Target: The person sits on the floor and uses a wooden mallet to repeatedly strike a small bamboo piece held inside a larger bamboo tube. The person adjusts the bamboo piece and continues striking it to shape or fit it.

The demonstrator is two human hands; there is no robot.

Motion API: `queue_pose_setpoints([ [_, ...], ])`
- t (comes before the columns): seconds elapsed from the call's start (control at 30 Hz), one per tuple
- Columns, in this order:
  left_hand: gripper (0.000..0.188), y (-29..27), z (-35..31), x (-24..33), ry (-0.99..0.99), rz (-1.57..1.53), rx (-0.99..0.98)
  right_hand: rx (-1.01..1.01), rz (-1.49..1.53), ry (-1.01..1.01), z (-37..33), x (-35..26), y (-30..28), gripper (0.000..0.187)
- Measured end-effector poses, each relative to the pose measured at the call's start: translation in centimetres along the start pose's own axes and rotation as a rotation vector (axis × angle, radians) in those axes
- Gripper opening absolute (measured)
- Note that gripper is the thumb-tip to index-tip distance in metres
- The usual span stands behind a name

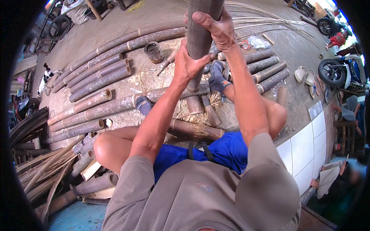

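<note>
Both my hands are wrapped around a thick, dark bamboo pole [197, 36], which stands nearly upright in front of me and runs out past the top edge. My left hand [188, 64] grips it lower down; my right hand [217, 31] holds it higher, thumb across the front. The pole's lower end comes down by a long bamboo pole lying crosswise [115, 104] between my feet. A blade with a wooden handle [211, 111] lies just beside that end, next to a short bamboo piece [194, 104]. Another bamboo length [196, 129] lies close to my lap.
Cut bamboo lengths [102, 82] lie to the left, more [266, 67] to the right. A dirty can [154, 52] stands ahead among shavings. Thin strips [266, 19] spread far right. Split bamboo [50, 165] is heaped at left, near a dog [47, 77]. People sit at far right.
</note>
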State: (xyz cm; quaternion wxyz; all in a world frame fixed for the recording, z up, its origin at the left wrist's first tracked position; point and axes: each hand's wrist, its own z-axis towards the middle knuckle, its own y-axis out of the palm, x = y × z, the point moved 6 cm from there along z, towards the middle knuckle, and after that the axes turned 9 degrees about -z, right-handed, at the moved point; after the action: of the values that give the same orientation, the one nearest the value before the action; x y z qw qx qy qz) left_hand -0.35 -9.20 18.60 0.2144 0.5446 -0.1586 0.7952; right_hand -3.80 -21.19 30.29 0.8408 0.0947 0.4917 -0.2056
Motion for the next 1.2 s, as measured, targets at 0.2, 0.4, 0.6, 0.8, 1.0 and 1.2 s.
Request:
queue_pose_setpoints([
  [0.2, 0.08, -1.2, 1.0, -1.9, -0.014, -0.357, -0.154, 0.117, 0.002, -0.013, -0.3, -0.4, 3.0, 0.058],
  [0.4, 0.07, -0.2, 0.0, -1.1, -0.076, -0.301, 0.086, -0.116, 0.127, -0.032, 0.8, -0.6, 1.9, 0.06],
  [0.6, 0.078, -0.6, 2.5, 1.2, -0.054, -0.406, -0.404, 0.296, 0.077, -0.01, -1.0, -3.3, 1.0, 0.047],
  [0.8, 0.09, 1.0, 2.9, 10.1, 0.131, -0.005, -0.099, -0.178, 0.248, 0.021, 4.5, -8.5, -5.1, 0.067],
  [1.0, 0.087, -2.8, 9.4, 5.0, 0.087, 0.644, -0.212, 0.536, -0.669, 0.0, -3.1, 0.6, -6.7, 0.048],
  [1.2, 0.082, -12.0, 4.6, -13.6, -0.085, 0.954, -0.455, -0.285, -1.118, 0.773, -28.0, 22.3, -3.7, 0.045],
])
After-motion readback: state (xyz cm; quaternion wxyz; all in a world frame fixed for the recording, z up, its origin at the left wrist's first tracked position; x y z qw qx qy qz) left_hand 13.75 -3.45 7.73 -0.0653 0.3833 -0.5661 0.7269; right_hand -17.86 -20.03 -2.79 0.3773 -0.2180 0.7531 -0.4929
